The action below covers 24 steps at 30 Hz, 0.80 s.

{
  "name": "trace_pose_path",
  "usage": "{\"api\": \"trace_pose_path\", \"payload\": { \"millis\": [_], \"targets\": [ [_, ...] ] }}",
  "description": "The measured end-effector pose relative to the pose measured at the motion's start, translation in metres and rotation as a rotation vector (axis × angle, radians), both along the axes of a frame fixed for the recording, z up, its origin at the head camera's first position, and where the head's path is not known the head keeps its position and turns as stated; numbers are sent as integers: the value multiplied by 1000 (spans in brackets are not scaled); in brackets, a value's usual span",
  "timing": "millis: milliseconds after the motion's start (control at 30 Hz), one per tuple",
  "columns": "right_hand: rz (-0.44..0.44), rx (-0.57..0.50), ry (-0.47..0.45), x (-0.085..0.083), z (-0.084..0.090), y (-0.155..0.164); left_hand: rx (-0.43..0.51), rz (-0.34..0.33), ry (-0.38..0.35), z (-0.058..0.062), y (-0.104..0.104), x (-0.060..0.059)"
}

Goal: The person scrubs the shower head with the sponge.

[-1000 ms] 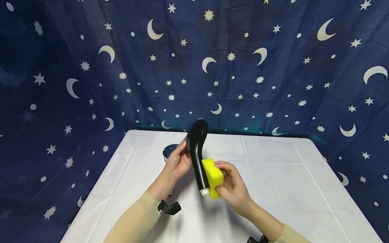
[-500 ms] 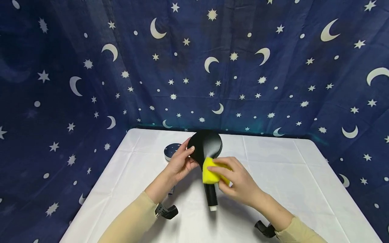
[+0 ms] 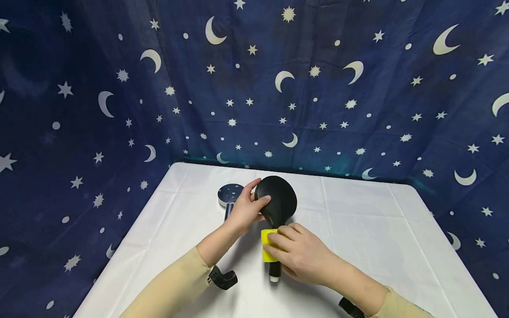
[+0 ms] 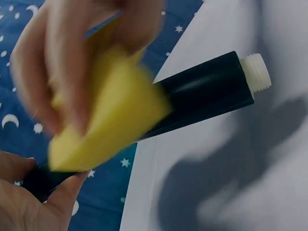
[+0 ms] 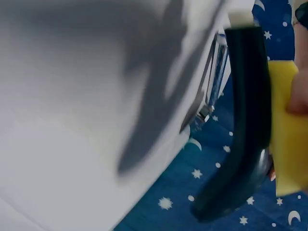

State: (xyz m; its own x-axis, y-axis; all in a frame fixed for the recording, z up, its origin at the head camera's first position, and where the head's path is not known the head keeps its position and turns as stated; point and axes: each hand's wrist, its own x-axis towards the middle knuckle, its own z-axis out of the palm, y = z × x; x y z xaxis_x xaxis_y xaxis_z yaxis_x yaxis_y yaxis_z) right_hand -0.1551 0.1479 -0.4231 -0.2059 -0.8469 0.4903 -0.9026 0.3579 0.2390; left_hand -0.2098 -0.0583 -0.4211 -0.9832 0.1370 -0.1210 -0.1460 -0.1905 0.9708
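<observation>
Above the white surface (image 3: 358, 221), the left hand (image 3: 244, 210) grips the round end of the black shower head (image 3: 276, 205) while the right hand (image 3: 298, 254) wraps a yellow sponge (image 3: 267, 245) around its handle, a chrome shower head (image 3: 229, 194) lying just behind.

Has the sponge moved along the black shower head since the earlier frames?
Yes. The sponge, gripped by the right hand, slid from the head toward the white threaded end.
</observation>
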Motion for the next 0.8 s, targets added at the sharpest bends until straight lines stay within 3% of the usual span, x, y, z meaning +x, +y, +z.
{"api": "trace_pose_path", "payload": {
  "millis": [133, 233, 433, 600, 700, 800],
  "targets": [
    [-104, 93, 97, -5, 10, -10, -40, -25, 44, 5, 5, -1],
    [-153, 87, 63, -8, 13, -12, -40, -16, 27, 8, 5, -4],
    [-30, 58, -137, 6, 5, -5, 8, 38, -60, 10, -8, -13],
    [109, 76, -185, 17, -4, 6, 60, 60, -82, 11, -13, -20],
    [131, 61, -181, 9, -3, 13, 72, 37, -111, 10, -13, -20],
    [89, 18, -155, -10, 3, 21, 98, 12, -130, 8, -10, -18]
  ]
}}
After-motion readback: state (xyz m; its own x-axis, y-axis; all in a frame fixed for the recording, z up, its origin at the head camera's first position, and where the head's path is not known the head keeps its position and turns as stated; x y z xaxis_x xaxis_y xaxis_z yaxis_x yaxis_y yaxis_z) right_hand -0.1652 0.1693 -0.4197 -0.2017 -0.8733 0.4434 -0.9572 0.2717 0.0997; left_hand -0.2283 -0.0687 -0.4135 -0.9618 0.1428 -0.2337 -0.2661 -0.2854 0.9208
